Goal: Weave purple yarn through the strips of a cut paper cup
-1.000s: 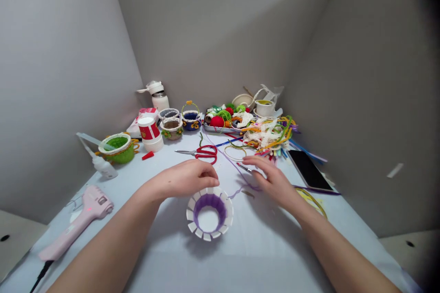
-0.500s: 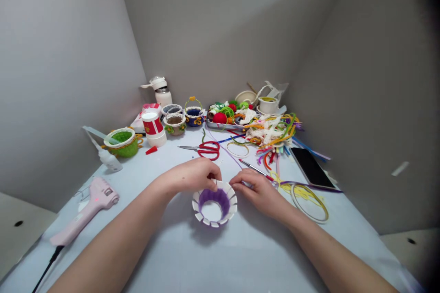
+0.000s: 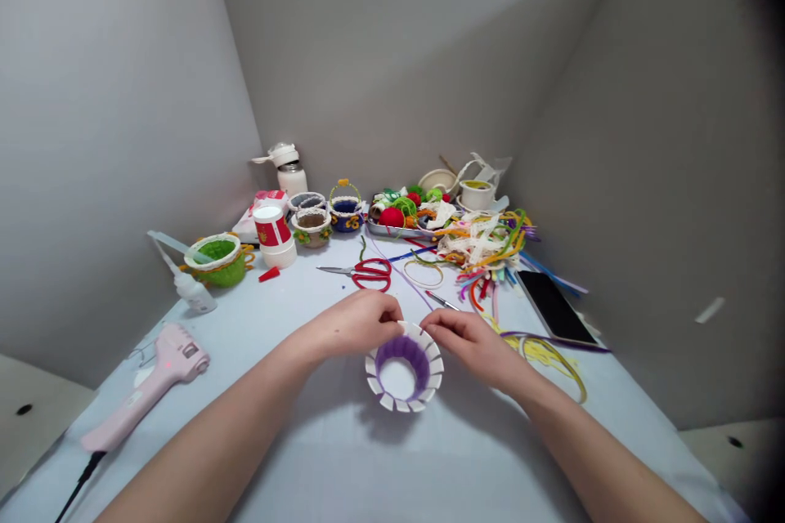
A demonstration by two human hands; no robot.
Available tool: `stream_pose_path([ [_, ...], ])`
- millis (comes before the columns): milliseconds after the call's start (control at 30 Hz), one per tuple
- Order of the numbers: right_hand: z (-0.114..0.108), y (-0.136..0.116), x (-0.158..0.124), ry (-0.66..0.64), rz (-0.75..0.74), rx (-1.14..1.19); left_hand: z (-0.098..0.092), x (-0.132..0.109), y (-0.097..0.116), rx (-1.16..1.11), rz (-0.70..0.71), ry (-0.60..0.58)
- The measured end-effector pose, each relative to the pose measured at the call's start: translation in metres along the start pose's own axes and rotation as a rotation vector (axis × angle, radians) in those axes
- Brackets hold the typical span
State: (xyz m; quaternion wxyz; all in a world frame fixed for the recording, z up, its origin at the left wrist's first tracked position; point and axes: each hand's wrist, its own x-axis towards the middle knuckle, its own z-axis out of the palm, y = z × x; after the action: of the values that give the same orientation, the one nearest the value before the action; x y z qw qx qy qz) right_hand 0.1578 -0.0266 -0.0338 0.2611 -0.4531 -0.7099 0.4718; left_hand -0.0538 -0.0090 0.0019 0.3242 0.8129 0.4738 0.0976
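A small cup (image 3: 434, 380) with its white wall slit into flaps that spread outward is held above the table; purple yarn (image 3: 420, 359) lines its inside. My left hand (image 3: 361, 323) is closed on the far left of the rim, thumb and fingers pinching a flap. At the far right of the rim, my right hand (image 3: 469, 339) has its fingertips pressed together against a flap; what they pinch is too small to make out. Beyond the hands lie red-handled scissors (image 3: 372, 274), a pen (image 3: 441, 300) partly behind the right hand, and a thin purple strand (image 3: 412, 282).
On the left are a pink glue gun (image 3: 150, 380), a glue bottle (image 3: 195, 292) and a green basket (image 3: 224, 265). Several small baskets (image 3: 312, 229) stand at the back. A yarn tray (image 3: 398, 230), a heap of colourful strips (image 3: 484, 249) and a phone (image 3: 555, 306) lie to the right.
The cup has shifted right, and both hands with it. My left fingers have moved from inside the rim to its outer left edge. The right fingertips now meet a flap.
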Motion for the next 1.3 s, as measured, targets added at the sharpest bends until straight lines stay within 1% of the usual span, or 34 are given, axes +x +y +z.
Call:
stream_pose_path([
  [167, 0.001, -0.001, 0.002, 0.069, 0.048, -0.015, 0.011, 0.004, 0.003, -0.044, -0.057, 0.034],
  [300, 0.009, -0.002, 0.003, 0.084, 0.082, -0.028, 0.016, 0.007, 0.001, -0.02, -0.139, 0.075],
  [367, 0.012, -0.003, 0.002, 0.086, 0.091, -0.028, 0.018, 0.009, -0.001, 0.007, -0.161, 0.068],
  [567, 0.011, 0.003, 0.002, 0.053, 0.124, 0.041, 0.017, 0.009, -0.001, 0.062, -0.173, -0.009],
  [667, 0.012, 0.009, 0.003, 0.035, 0.157, 0.108, 0.016, 0.007, 0.0, 0.039, -0.156, 0.007],
  [733, 0.012, 0.012, 0.004, 0.027, 0.166, 0.136, 0.017, 0.007, -0.001, -0.017, -0.117, 0.032],
  [867, 0.003, 0.018, 0.005, 0.005, 0.168, 0.124, 0.018, 0.008, -0.002, -0.094, -0.062, 0.047],
  [1067, -0.018, 0.025, 0.008, -0.078, 0.213, 0.048, 0.015, 0.007, 0.0, -0.108, -0.087, 0.057],
  [1167, -0.023, 0.026, 0.008, -0.048, 0.233, 0.001, 0.014, 0.005, 0.001, -0.112, -0.105, 0.061],
  [1300, -0.028, 0.026, 0.007, 0.005, 0.219, -0.148, 0.015, 0.005, 0.001, -0.097, -0.103, 0.083],
])
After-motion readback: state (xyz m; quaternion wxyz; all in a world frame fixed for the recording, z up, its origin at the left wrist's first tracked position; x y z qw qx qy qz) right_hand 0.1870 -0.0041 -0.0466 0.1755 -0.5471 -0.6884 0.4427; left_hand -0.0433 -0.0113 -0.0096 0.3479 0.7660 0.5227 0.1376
